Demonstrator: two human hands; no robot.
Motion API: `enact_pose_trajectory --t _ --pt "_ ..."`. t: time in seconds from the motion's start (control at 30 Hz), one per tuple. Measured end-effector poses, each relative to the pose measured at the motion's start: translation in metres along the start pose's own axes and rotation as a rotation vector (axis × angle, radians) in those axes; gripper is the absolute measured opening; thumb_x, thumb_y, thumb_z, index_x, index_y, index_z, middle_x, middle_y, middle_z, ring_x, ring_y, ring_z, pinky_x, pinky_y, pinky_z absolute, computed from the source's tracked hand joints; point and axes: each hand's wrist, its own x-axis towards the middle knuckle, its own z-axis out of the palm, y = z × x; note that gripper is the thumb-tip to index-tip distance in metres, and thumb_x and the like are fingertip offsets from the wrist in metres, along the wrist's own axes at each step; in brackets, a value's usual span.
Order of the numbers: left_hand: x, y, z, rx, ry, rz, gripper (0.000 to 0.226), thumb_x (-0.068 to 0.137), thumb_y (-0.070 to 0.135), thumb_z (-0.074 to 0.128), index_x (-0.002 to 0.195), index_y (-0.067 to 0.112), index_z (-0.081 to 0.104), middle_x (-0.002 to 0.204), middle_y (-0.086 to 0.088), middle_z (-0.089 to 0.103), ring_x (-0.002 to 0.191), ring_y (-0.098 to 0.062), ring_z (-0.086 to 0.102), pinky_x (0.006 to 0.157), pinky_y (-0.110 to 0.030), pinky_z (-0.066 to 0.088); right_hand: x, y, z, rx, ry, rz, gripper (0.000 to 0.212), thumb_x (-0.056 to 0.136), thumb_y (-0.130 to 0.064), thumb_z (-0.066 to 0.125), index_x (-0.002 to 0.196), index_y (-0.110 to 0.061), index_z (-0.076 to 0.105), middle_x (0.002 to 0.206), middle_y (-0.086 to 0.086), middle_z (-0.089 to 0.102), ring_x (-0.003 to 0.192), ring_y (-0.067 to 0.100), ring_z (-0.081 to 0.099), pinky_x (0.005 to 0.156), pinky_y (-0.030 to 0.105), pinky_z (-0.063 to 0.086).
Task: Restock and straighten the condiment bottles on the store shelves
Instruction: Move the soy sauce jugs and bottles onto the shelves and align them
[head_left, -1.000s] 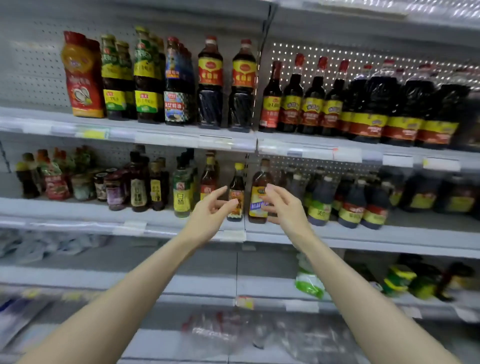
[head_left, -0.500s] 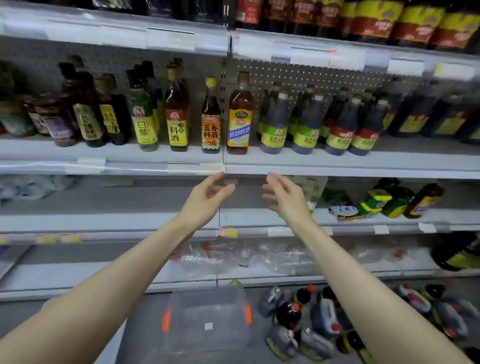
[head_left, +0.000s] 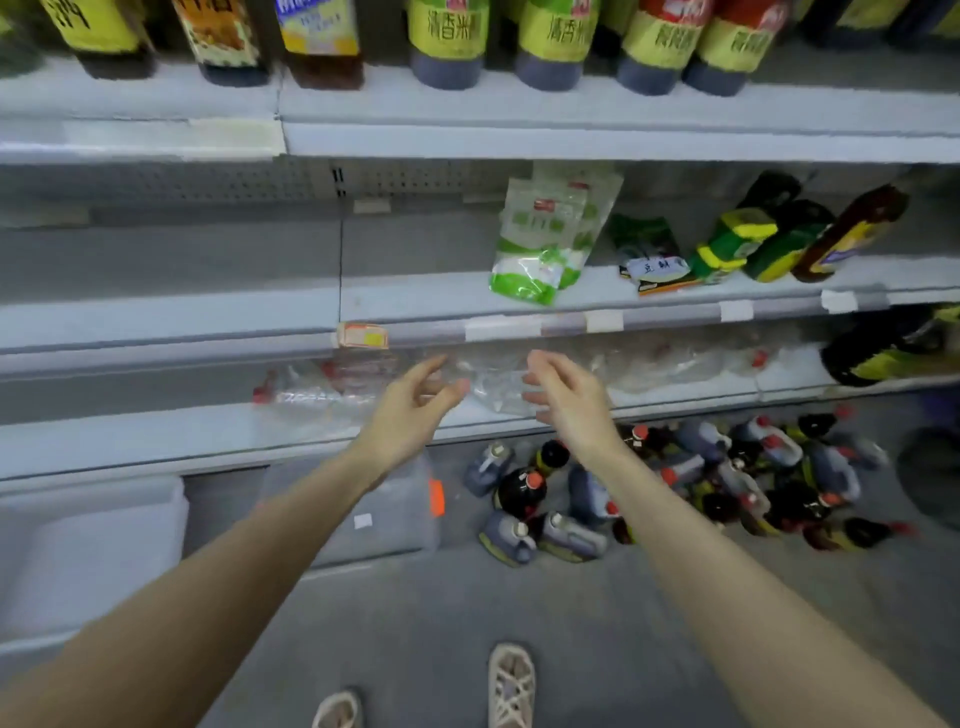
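Head view: both bare arms are stretched fwd toward the shelving. The L hand (head_left: 410, 405) is held in the air in front of the lower shelf (head_left: 156, 431), fingers loosely spread & thumb out, w/ nothing gripped. The R hand (head_left: 569, 402) is held just beside it, palm turned toward the L, fingers relaxed & slightly bent, likewise w/ nothing gripped; a small gap is left btwn the two. The task's condiment stock is seen in three spots. The upright bottles (head_left: 447, 41), w/ yellow-green & red labels, are lined up on the top shelf (head_left: 571, 104), only their lower halves being shown. The toppled bottles (head_left: 769, 239) are laid on their sides at the R end of the middle shelf (head_left: 208, 312). The floor bottles (head_left: 675, 478), dark & grey-blue w/ red & white caps, are heaped on the floor below & to the R of the R hand. Green-white pouches (head_left: 545, 244) are leaned near the centre of the middle shelf. Crumpled clear plastic (head_left: 493, 374) is spread along the lower shelf behind the hands. An orange price tag (head_left: 362, 335) is stuck to the middle shelf's front rail. A clear bin (head_left: 384, 509) w/ an orange latch is set on the floor, partly hidden by the L forearm. A sandalled foot (head_left: 511, 686) is seen at the bottom edge.
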Motion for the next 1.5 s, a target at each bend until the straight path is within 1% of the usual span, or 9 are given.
enact_pose_trajectory --t 0.23,0.37,0.53,0.7,0.87,1.03,1.17,1.27,1.5 --pt "0.059 -0.134 0.121 -0.009 0.026 -0.273 0.046 0.095 0.023 0.058 0.138 0.012 0.047 0.104 -0.004 0.059 0.082 -0.007 0.055 0.062 -0.011 0.044 0.057 0.185 -0.043 -0.135 -0.066 0.192 0.016 0.098 -0.025 0.056 0.084 -0.032 0.062 0.088 -0.005 0.067 0.088 0.015 0.062 0.085 0.029 0.047" --pt "0.081 -0.207 0.166 0.026 0.018 -0.347 0.039 0.096 0.020 0.057 0.133 0.014 0.049 0.086 0.006 0.056 0.076 -0.005 0.054 0.063 -0.009 0.042 0.077 0.282 -0.047 -0.159 -0.117 0.317 0.016 0.094 -0.035 0.058 0.079 -0.032 0.064 0.089 0.008 0.071 0.091 0.029 0.067 0.088 0.047 0.052" --pt "0.101 -0.308 0.204 0.011 0.053 -0.495 0.042 0.094 0.022 0.058 0.136 0.017 0.050 0.093 0.000 0.061 0.088 -0.013 0.058 0.071 -0.023 0.045 0.094 0.385 -0.038 -0.197 -0.150 0.415 0.010 0.096 -0.023 0.057 0.094 -0.016 0.064 0.084 0.002 0.067 0.079 0.017 0.063 0.074 0.022 0.048" --pt "0.119 -0.389 0.231 -0.024 0.069 -0.601 0.042 0.095 0.020 0.057 0.135 0.010 0.050 0.099 -0.007 0.060 0.088 -0.017 0.056 0.065 -0.021 0.042 0.105 0.472 -0.027 -0.214 -0.270 0.493 0.028 0.097 -0.031 0.054 0.116 -0.012 0.062 0.104 0.002 0.059 0.098 0.014 0.054 0.089 0.027 0.043" --pt "0.129 -0.445 0.249 -0.030 0.064 -0.655 0.044 0.094 0.027 0.058 0.135 0.014 0.050 0.108 -0.012 0.063 0.100 -0.024 0.061 0.076 -0.028 0.045 0.117 0.542 -0.005 -0.267 -0.221 0.484 0.023 0.094 -0.034 0.061 0.076 -0.022 0.053 0.078 -0.005 0.056 0.083 0.015 0.053 0.080 0.034 0.041" --pt "0.138 -0.479 0.255 -0.014 0.036 -0.682 0.045 0.094 0.029 0.058 0.136 0.015 0.049 0.106 -0.011 0.063 0.094 -0.019 0.060 0.071 -0.024 0.046 0.133 0.590 0.012 -0.281 -0.216 0.538 0.029 0.091 -0.038 0.063 0.084 -0.009 0.063 0.084 0.009 0.062 0.093 0.028 0.059 0.083 0.041 0.045" --pt "0.141 -0.493 0.251 0.012 0.032 -0.695 0.044 0.095 0.030 0.057 0.136 0.014 0.049 0.109 -0.013 0.064 0.093 -0.019 0.060 0.070 -0.021 0.046 0.144 0.602 0.020 -0.350 -0.309 0.580 0.032 0.091 -0.046 0.058 0.071 -0.021 0.059 0.074 0.006 0.058 0.094 0.028 0.057 0.082 0.038 0.042" --pt "0.136 -0.497 0.245 0.028 0.008 -0.700 0.046 0.095 0.032 0.056 0.137 0.015 0.048 0.110 -0.010 0.064 0.091 -0.016 0.061 0.073 -0.023 0.047 0.145 0.600 0.021 -0.376 -0.357 0.657 0.051 0.089 -0.061 0.051 0.099 -0.014 0.067 0.109 0.011 0.066 0.111 0.026 0.057 0.095 0.040 0.043" --pt "0.120 -0.481 0.232 0.057 -0.070 -0.684 0.047 0.095 0.036 0.055 0.137 0.018 0.048 0.111 -0.007 0.064 0.094 -0.015 0.062 0.083 -0.030 0.050 0.131 0.571 0.031 -0.298 -0.239 0.747 0.053 0.087 -0.063 0.052 0.099 -0.014 0.064 0.117 0.013 0.064 0.113 0.029 0.057 0.093 0.034 0.042"
